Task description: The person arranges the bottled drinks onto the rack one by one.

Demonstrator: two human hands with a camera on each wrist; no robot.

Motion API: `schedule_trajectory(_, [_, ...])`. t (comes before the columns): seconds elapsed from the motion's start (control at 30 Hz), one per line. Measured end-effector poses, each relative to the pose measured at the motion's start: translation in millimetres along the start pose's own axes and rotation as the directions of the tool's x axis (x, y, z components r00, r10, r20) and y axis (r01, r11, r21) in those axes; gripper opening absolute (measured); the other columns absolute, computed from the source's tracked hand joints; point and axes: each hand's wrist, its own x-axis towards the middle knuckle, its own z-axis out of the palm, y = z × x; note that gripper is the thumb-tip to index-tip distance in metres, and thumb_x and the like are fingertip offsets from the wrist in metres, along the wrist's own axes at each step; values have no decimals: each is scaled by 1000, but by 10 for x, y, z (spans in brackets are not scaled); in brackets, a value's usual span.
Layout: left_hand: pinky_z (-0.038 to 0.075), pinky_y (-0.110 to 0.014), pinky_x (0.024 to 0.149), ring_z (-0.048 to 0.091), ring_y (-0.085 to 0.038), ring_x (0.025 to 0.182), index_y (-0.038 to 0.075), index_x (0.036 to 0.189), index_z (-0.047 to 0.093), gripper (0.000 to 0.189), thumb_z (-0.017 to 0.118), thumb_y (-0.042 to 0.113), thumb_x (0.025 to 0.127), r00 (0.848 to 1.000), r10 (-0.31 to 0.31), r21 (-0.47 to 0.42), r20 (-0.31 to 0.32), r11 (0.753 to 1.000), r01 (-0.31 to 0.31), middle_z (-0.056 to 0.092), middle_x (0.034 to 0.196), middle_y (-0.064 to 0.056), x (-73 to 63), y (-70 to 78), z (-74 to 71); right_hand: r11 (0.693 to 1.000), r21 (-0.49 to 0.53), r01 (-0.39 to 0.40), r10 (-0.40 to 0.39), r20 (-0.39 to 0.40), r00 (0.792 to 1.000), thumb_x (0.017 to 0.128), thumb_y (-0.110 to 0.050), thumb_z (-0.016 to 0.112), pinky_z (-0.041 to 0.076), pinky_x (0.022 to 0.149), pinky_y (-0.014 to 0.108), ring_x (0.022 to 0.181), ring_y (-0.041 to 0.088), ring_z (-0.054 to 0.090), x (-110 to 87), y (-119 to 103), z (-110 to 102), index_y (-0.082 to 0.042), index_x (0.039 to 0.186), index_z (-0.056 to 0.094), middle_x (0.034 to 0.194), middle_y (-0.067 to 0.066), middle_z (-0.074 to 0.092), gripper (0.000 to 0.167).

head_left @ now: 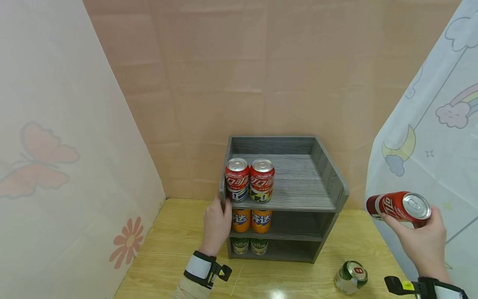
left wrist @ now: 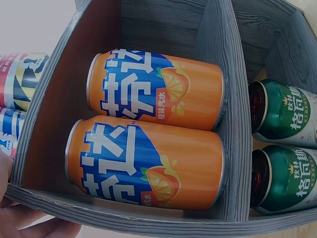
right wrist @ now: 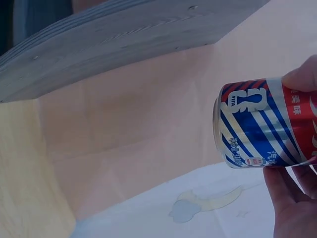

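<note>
Off to the right, above the table, my right hand grips a red soda can tilted on its side; its blue-striped base end shows in the right wrist view. My left hand holds the left side edge of a grey wooden shelf. Two red soda cans stand side by side at the left of its top tier. Below them are two orange soda cans on the middle tier. Two green-and-white cans stand on the bottom tier.
Another green-and-white can stands on the wooden table, right of the shelf. A brown paper backdrop hangs close behind the shelf. Printed white sheets flank the table on both sides.
</note>
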Motion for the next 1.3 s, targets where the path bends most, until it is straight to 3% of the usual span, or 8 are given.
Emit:
schedule_trajectory(0.33, [53,-44,56,70,-30,75,-1,106,63,14,60,12,102,1000,0,7,-9,1000,0,71,91,-16,0,-25,16,989,79,128,-127,-23,992,76,17,77,40,98,13,118,5,54,55,-386,16,-14,143,50,130,-11,55,79])
schedule_trajectory(0.6, [54,-45,57,71,-31,77,-1,108,63,15,59,12,102,1000,-7,6,-6,1000,7,71,94,-17,-3,-12,5,951,142,275,-278,2,960,71,22,77,42,95,13,121,12,53,102,-640,52,-11,147,49,137,-2,56,87])
schedule_trajectory(0.97, [56,-49,61,72,-33,81,-1,110,63,17,58,14,103,1000,-15,6,2,1000,15,72,96,-18,-1,-5,8,921,212,328,-343,38,938,68,27,75,44,95,16,122,17,54,84,-940,122,-8,146,49,139,5,56,89])
schedule_trajectory(1.3, [51,-40,54,68,-27,71,0,104,63,14,59,14,103,1000,-7,14,-1,1000,7,70,88,-15,4,-25,23,890,203,408,-432,89,898,69,24,77,44,96,17,121,17,54,41,-1197,182,-7,145,50,137,6,58,87])
